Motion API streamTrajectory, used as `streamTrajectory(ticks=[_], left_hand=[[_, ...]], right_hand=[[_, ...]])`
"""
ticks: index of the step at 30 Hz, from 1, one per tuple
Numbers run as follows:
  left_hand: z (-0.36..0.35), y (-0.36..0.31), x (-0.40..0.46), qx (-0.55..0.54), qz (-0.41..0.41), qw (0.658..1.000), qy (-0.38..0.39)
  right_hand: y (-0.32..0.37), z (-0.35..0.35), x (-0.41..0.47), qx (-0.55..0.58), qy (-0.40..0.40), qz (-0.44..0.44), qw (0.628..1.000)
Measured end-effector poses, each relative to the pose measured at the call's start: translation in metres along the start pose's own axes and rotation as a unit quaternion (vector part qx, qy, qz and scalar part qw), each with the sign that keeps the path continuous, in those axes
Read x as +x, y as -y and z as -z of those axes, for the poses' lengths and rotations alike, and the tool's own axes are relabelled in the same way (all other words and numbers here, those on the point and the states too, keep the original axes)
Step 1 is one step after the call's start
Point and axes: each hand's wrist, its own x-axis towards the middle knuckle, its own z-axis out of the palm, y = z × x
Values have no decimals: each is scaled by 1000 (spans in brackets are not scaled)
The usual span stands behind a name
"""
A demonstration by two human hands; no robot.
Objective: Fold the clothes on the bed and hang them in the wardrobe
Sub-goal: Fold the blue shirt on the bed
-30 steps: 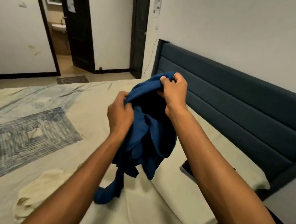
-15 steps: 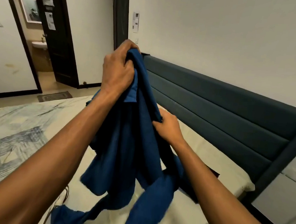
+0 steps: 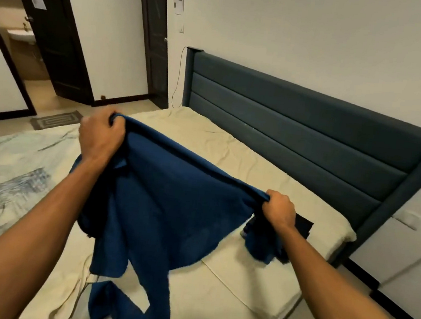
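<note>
Both hands fist-gripping the top edge of the blue shirt [image 3: 163,206]: left hand [image 3: 100,136] high and far, right hand [image 3: 278,208] lower, near the headboard [image 3: 298,127]. Edge is stretched taut between them, likely to spread it flat for folding. Body hangs above the bed [image 3: 206,138], lower tail trailing onto the sheet. Dark item [image 3: 304,225] lies just behind the right hand. No wardrobe in view.

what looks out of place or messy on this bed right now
A small dark cloth item lies loose near the bed's cream sheet corner by the padded headboard, partly hidden behind the right hand. The blue knit garment, gripped with the left hand, hangs unevenly, one end trailing on the sheet.
</note>
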Motion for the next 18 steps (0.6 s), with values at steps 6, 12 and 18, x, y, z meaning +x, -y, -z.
streamTrajectory(ticks=[6, 12, 18], left_hand=[[-10, 51, 4, 62, 101, 991, 65], [-16, 84, -8, 120, 152, 969, 154], [-8, 138, -28, 117, 218, 934, 258]], right_hand=[[9, 3, 10, 68, 64, 13, 996], [11, -10, -1, 106, 152, 20, 982], [-10, -18, -6, -33, 162, 28, 986]])
